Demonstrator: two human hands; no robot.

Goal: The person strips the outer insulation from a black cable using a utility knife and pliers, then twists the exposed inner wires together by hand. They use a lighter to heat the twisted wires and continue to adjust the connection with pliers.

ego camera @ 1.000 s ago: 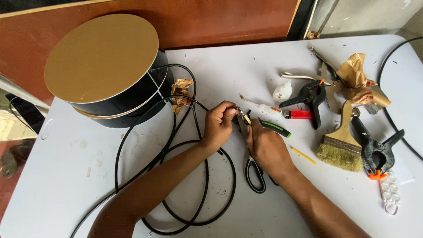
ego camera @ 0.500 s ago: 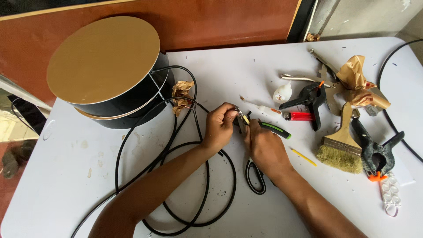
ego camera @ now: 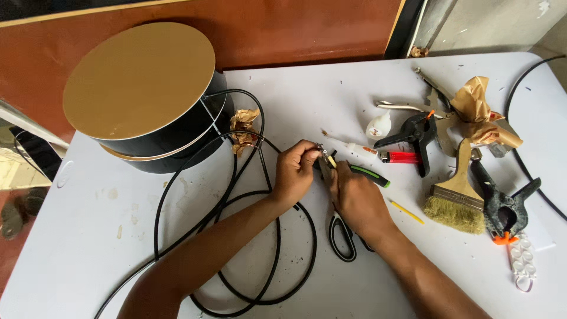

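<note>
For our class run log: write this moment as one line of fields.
left hand: pinching black cable end | right hand: gripping green-handled pliers | scissors: lying under right wrist | surface: white table

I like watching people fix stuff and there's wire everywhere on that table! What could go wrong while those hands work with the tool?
The left hand pinches the cable end right beside the tool in the right hand, so a slip might nip a fingertip. The black cable loops around the left forearm, so a tug could snag it. The scissors lie under the right wrist and might get knocked.
</note>
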